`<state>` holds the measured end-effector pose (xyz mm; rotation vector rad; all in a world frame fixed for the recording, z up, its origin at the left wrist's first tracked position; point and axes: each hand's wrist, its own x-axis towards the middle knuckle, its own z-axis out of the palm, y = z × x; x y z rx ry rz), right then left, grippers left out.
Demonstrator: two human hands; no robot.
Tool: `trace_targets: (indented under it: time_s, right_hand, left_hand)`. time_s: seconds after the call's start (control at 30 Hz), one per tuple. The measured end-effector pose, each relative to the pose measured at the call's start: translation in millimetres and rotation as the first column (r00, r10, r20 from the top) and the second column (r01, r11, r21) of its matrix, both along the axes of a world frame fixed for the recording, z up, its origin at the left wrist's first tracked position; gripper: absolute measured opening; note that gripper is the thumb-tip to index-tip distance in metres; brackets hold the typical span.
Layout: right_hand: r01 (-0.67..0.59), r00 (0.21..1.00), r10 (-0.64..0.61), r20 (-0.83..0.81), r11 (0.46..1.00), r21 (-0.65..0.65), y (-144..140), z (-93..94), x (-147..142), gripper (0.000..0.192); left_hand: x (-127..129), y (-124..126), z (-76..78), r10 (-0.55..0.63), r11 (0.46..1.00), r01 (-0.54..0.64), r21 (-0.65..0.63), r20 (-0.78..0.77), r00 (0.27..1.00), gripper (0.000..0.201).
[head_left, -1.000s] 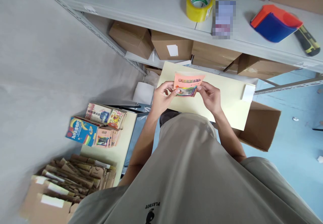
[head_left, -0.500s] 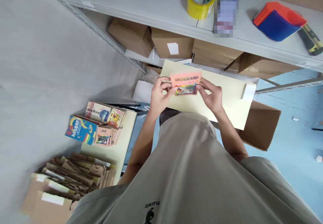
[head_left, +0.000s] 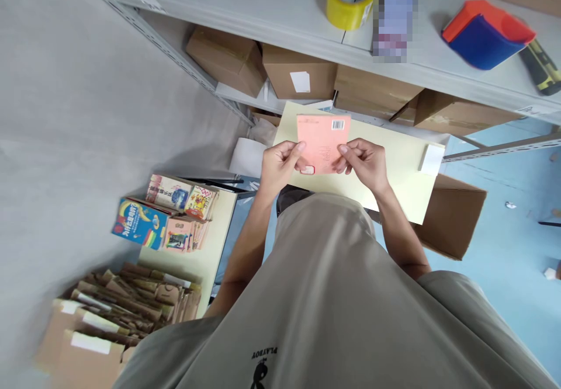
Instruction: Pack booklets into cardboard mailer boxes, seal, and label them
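A small pink book (head_left: 322, 138) is held up between both hands, above the pale yellow tabletop (head_left: 394, 173). Its face toward me carries a barcode at the upper right and small lines of print, like a back cover. My left hand (head_left: 280, 164) pinches its left edge, thumb on the near face. Gripping the right edge in the same way is my right hand (head_left: 366, 161). The fingers behind the book are partly hidden.
Stacked books (head_left: 144, 222) lie on a side table at left, beside folded cardboard (head_left: 131, 301). The shelf ahead holds yellow tape (head_left: 350, 0), a red-and-blue tool (head_left: 486, 34) and a cutter (head_left: 541, 68). An open carton (head_left: 453, 216) stands at right.
The pink book has been turned over: its side with a title and picture faced me before, and the barcode side does now. Both hands still hold its edges.
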<state>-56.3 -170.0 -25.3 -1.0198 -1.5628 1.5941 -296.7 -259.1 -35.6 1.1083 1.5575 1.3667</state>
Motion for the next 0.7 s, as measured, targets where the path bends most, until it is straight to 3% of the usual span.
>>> trace_targets:
  time_s: [0.3, 0.47, 0.57, 0.7]
  right_hand:
    - [-0.006, 1.000, 0.004, -0.023, 0.996, -0.092, -5.1, -11.7, -8.8, 0.075]
    - [-0.005, 0.998, -0.007, -0.064, 0.983, -0.184, -3.2, -20.0, -7.1, 0.078]
    - [0.009, 0.996, -0.024, -0.081, 0.984, -0.179, 2.7, -34.2, -8.1, 0.071]
    - [0.028, 0.984, -0.069, -0.166, 0.971, -0.238, 10.6, -63.3, -22.6, 0.068]
  left_hand:
    - [-0.7, -0.1, -12.7, 0.024, 0.999, -0.022, -0.034, 0.037, 0.999, 0.070]
    - [-3.9, -1.5, -11.9, 0.015, 0.999, -0.014, 0.033, -0.010, 1.000, 0.070]
    - [-6.5, -2.4, -11.0, 0.031, 0.995, -0.023, 0.099, -0.081, 0.996, 0.069]
    - [6.9, 0.0, -11.7, 0.120, 0.969, -0.054, 0.243, -0.264, 0.957, 0.046]
